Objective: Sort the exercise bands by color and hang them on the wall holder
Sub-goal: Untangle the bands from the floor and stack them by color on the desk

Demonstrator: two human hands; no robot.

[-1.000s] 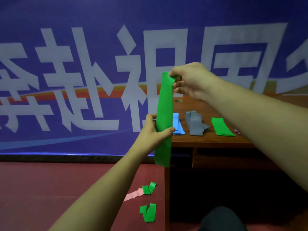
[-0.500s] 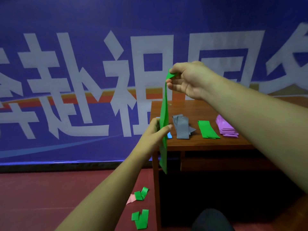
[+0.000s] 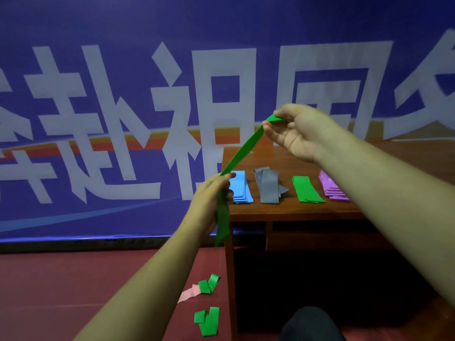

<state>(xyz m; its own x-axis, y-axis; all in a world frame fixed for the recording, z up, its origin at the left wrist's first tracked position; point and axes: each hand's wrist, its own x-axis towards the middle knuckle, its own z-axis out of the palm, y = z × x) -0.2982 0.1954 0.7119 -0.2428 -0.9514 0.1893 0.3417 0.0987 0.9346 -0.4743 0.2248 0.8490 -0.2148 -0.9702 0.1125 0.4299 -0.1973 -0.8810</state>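
Observation:
I hold one long green band (image 3: pixel 242 150) stretched on a slant in front of me. My right hand (image 3: pixel 299 129) pinches its upper end, and my left hand (image 3: pixel 213 193) grips it lower down, with the tail hanging below. Behind it, a wooden table (image 3: pixel 290 210) carries sorted piles: blue bands (image 3: pixel 242 187), grey bands (image 3: pixel 267 185), green bands (image 3: pixel 306 189) and purple bands (image 3: pixel 331 187). No wall holder is in view.
On the red floor left of the table leg lie two folded green bands (image 3: pixel 208 284) (image 3: pixel 208 321) and a pink band (image 3: pixel 188 294). A blue banner (image 3: pixel 98 119) with large white characters fills the wall behind. A dark knee (image 3: pixel 310 326) shows at the bottom.
My right hand has moved right and pulled the band's top end over, so the band now runs slanted instead of hanging straight. The view has shifted, showing more of the table.

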